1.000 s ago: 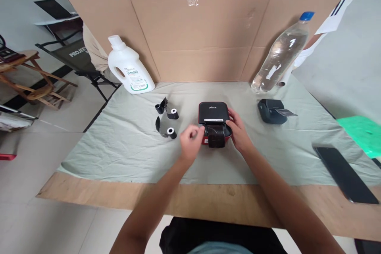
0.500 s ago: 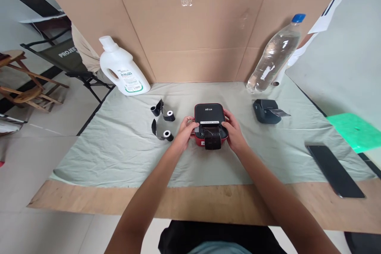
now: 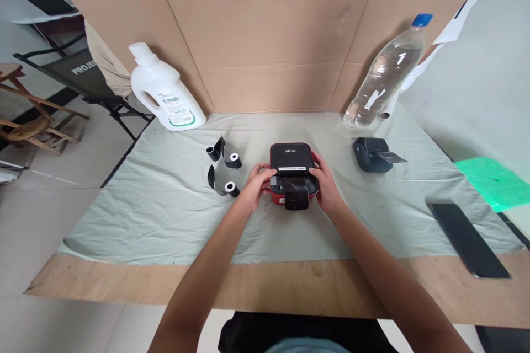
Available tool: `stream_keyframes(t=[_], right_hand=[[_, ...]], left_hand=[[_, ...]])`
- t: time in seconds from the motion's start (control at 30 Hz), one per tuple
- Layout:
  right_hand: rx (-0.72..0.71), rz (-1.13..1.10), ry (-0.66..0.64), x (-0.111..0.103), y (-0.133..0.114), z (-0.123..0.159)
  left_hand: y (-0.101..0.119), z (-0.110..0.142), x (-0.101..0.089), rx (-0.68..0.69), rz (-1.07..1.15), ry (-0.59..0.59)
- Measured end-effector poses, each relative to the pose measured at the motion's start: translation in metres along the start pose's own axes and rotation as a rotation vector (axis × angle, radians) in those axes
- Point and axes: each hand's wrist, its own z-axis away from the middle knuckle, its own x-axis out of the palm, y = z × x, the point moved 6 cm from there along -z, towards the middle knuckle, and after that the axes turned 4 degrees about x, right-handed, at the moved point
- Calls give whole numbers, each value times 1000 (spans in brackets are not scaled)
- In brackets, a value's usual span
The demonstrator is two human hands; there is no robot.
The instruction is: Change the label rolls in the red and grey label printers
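Observation:
A red and black label printer [image 3: 292,157] sits on the cloth in front of me, its dark lid down. From its front slot a strip of black paper [image 3: 296,198] hangs out. My left hand [image 3: 259,183] grips the printer's left side, thumb on the top near the lid's front edge. On the right side my right hand [image 3: 326,182] grips it the same way, thumb on top. The fingers beneath and behind the sides are partly hidden. Left of my left hand lie several small black paper rolls [image 3: 232,188] with loose curling ends.
A smaller black printer [image 3: 371,154] with a strip sticking out stands to the right. A phone [image 3: 467,238] and a green sheet [image 3: 494,181] lie at far right. Behind are a white jug [image 3: 165,94], a water bottle [image 3: 387,77] and a cardboard wall [image 3: 269,38]. A wooden edge [image 3: 265,287] runs along the front.
The view has shifted slightly. Both hands keep their hold on the printer, which stays in place on the cloth.

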Motion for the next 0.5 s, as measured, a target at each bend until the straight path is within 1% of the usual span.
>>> stream_keyframes(t=[0.13,0.3,0.4,0.47,0.5], right_hand=[[-6,-21,16,-1,3,-2],[-60,75,38,-4,2,-2],[-62,80,49,-5,2,-1],[-61,71,53,-6,3,-1],[-64,70,56,-8,4,0]], left_hand=[[-1,0,1,6,-5,10],[0,-1,3,23,-13,38],[-1,-1,5,40,-24,37],[-3,1,4,77,-42,51],[-4,3,3,128,-64,75]])
